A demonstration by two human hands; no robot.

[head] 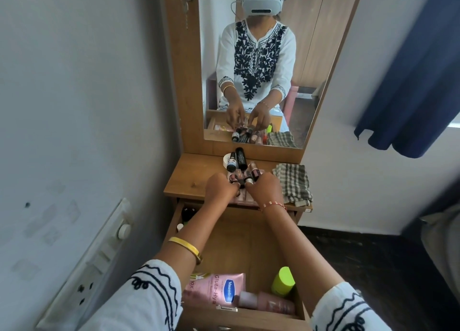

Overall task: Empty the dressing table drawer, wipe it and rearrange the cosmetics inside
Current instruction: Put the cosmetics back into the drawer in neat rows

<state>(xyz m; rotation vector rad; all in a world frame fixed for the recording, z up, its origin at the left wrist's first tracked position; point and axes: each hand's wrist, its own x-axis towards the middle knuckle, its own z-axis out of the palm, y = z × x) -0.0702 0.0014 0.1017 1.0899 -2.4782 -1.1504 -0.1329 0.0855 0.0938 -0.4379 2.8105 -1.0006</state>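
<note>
I see both hands reaching forward over the open drawer (249,233) to a cluster of small cosmetics (245,173) on the wooden counter (189,181) of a dressing table. My left hand (220,187) has its fingers curled down around small tubes at the near edge of the cluster. My right hand (265,188) is curled the same way just beside it, its fingers pinching a small tube with a white end. The two hands almost touch. A gold bangle (185,247) sits on the left forearm and a thin beaded bracelet (272,206) on the right wrist.

Behind the hands stand a few dark bottles (236,160), upright or slightly tilted, near the mirror (254,64). A folded checked cloth (293,183) lies on the counter to the right, apart from the cosmetics.

The drawer is pulled out towards me. At its near end lie a pink Vaseline pouch (219,289), a pink bottle (266,303) on its side and a lime-green container (283,281). A few small items sit at its far left corner.

The mirror reflects a person in a white embroidered top wearing a headset. A switch panel (99,253) is on the left wall, and a dark blue curtain (410,64) hangs at right.
</note>
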